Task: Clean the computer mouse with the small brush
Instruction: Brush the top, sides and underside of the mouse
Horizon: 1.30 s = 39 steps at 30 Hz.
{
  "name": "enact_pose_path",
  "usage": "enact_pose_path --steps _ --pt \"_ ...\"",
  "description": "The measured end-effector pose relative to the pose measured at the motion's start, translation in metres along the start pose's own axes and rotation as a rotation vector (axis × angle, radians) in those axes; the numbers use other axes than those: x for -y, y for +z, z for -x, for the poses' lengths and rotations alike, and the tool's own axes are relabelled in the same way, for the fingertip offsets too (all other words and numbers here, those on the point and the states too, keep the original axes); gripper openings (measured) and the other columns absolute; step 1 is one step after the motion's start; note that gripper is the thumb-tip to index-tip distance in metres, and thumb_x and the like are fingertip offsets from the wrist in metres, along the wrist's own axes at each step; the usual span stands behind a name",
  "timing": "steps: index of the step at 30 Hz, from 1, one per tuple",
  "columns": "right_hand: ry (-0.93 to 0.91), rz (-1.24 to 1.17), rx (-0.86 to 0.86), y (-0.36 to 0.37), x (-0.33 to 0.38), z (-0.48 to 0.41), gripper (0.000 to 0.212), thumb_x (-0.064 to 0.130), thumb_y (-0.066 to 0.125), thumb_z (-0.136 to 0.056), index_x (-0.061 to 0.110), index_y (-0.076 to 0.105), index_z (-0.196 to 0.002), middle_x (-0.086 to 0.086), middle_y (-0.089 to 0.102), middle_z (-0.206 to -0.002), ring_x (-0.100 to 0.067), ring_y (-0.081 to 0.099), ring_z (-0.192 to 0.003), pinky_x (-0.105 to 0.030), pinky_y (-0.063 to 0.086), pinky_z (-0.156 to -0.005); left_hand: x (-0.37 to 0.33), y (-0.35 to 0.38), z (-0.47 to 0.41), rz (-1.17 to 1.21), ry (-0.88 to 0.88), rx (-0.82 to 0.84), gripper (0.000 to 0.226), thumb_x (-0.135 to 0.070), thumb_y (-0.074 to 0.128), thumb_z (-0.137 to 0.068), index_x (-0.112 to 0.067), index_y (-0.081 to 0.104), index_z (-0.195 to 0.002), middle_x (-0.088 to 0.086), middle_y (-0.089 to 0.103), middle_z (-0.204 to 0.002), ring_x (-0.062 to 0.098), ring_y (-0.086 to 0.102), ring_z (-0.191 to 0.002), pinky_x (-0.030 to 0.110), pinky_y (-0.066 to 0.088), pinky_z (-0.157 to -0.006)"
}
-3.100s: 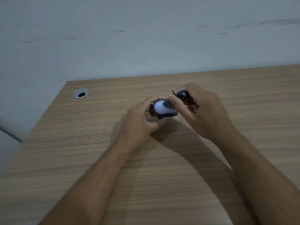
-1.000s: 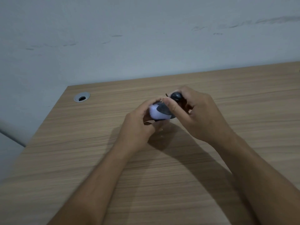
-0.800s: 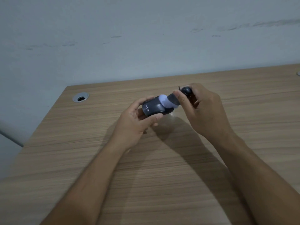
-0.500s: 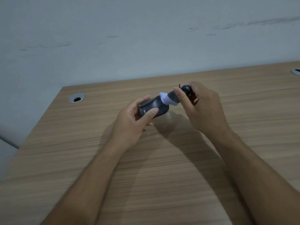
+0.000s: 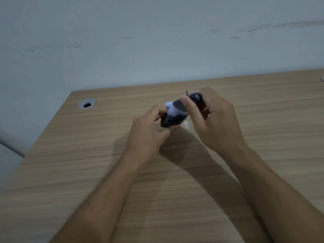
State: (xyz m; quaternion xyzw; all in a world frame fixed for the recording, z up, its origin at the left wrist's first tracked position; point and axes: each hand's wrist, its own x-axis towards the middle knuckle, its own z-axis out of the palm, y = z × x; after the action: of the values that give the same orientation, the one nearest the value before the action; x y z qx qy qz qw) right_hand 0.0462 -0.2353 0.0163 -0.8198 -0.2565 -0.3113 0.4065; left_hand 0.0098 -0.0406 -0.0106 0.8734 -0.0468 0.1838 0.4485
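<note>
A dark computer mouse (image 5: 171, 121) is held above the wooden desk (image 5: 87, 155) by my left hand (image 5: 149, 132), fingers wrapped around its left side and underside. My right hand (image 5: 213, 120) grips a small brush (image 5: 177, 108) with a dark round handle end (image 5: 196, 97) sticking up behind the thumb. The brush's pale, whitish head (image 5: 171, 109) lies on top of the mouse. Most of the brush handle is hidden in my right fist. The picture is slightly blurred around the mouse.
A round silver cable grommet (image 5: 87, 103) sits in the desk's far left corner. A second grommet (image 5: 322, 78) just shows at the right edge. A pale wall runs behind the desk, and the desk's left edge slants toward me.
The mouse has been turned in my left hand and now shows a different side. The brush head has moved left across the top of the mouse.
</note>
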Motion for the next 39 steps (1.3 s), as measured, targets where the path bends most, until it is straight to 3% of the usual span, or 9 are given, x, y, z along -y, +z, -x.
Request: enact_pose_path --steps 4,7,15,18,22,27,33,36,39 --pt "-0.077 0.021 0.096 -0.002 0.001 0.0 0.026 0.028 0.068 -0.108 0.005 0.071 -0.097 -0.003 0.065 -0.082 -0.015 0.054 -0.066 -0.02 0.038 -0.063 0.002 -0.003 0.0 0.036 -0.014 -0.02 0.037 -0.017 0.095 -0.088 -0.03 0.076 -0.117 -0.021 0.081 -0.114 -0.006 0.075 -0.116 0.022 0.062 -0.101" --pt "0.02 0.106 -0.003 -0.006 -0.016 -0.004 0.023 0.027 0.068 -0.108 0.006 0.071 -0.099 0.001 0.063 -0.086 -0.013 0.053 -0.07 -0.009 0.037 -0.065 0.002 -0.007 -0.001 0.09 -0.043 -0.054 0.041 -0.025 0.097 -0.087 -0.035 0.074 -0.119 -0.02 0.083 -0.119 -0.005 0.076 -0.12 0.024 0.061 -0.108" --pt "0.037 0.026 0.042 0.0 0.001 0.0 0.023 0.029 0.069 -0.106 0.01 0.071 -0.093 0.001 0.065 -0.082 -0.012 0.054 -0.068 -0.018 0.039 -0.064 0.002 -0.004 0.001 0.049 -0.011 -0.009 0.041 -0.026 0.096 -0.088 -0.024 0.077 -0.125 -0.021 0.081 -0.119 -0.006 0.075 -0.12 0.024 0.06 -0.109" --pt "0.131 0.11 -0.039 -0.005 -0.017 -0.005 0.024 0.031 0.069 -0.105 0.01 0.072 -0.094 0.0 0.066 -0.082 -0.015 0.058 -0.07 -0.022 0.033 -0.062 0.004 -0.003 0.001 0.077 0.004 -0.019 0.039 -0.019 0.095 -0.089 -0.018 0.078 -0.123 -0.013 0.084 -0.12 -0.002 0.077 -0.118 0.029 0.06 -0.11" --pt "0.216 0.114 -0.057 -0.011 -0.024 -0.006 0.027 0.038 0.068 -0.106 0.013 0.075 -0.099 0.005 0.066 -0.082 -0.013 0.059 -0.071 -0.011 0.037 -0.062 0.0 0.002 0.001 0.064 0.058 -0.001 0.039 -0.017 0.094 -0.09 -0.019 0.077 -0.125 -0.011 0.084 -0.122 0.004 0.077 -0.12 0.032 0.059 -0.111" --pt "0.083 -0.025 0.02 -0.008 -0.004 -0.003 0.02 0.029 0.071 -0.106 0.011 0.077 -0.1 0.003 0.07 -0.083 0.0 0.058 -0.069 -0.01 0.038 -0.065 0.002 0.003 0.001 0.031 0.042 -0.016 0.037 -0.018 0.093 -0.09 -0.024 0.077 -0.123 -0.015 0.083 -0.116 0.002 0.076 -0.115 0.024 0.059 -0.104" --pt "0.135 0.042 -0.076 -0.005 -0.021 -0.001 0.023 0.032 0.07 -0.107 0.011 0.076 -0.103 -0.001 0.07 -0.085 -0.019 0.061 -0.07 -0.038 0.049 -0.067 0.003 0.003 -0.004 0.544 -0.346 -0.087 0.035 -0.024 0.095 -0.089 -0.014 0.077 -0.118 0.003 0.087 -0.113 0.01 0.082 -0.1 0.031 0.064 -0.094" --pt "0.107 -0.059 -0.054 -0.004 -0.009 0.0 0.024 0.032 0.068 -0.108 0.009 0.076 -0.104 -0.002 0.072 -0.086 -0.016 0.064 -0.071 -0.031 0.05 -0.065 -0.003 0.004 -0.004 0.823 -0.471 -0.021 0.048 -0.032 0.095 -0.082 -0.009 0.077 -0.12 0.014 0.086 -0.117 0.018 0.082 -0.104 0.039 0.064 -0.105" --pt "0.028 -0.096 -0.023 -0.008 -0.001 -0.001 0.023 0.027 0.068 -0.109 0.006 0.076 -0.101 0.0 0.068 -0.081 -0.006 0.058 -0.066 -0.018 0.042 -0.062 -0.011 0.001 -0.005 1.046 -0.592 0.073 0.039 -0.023 0.08 -0.098 -0.007 0.073 -0.133 0.008 0.087 -0.114 0.018 0.082 -0.105 0.033 0.062 -0.105"
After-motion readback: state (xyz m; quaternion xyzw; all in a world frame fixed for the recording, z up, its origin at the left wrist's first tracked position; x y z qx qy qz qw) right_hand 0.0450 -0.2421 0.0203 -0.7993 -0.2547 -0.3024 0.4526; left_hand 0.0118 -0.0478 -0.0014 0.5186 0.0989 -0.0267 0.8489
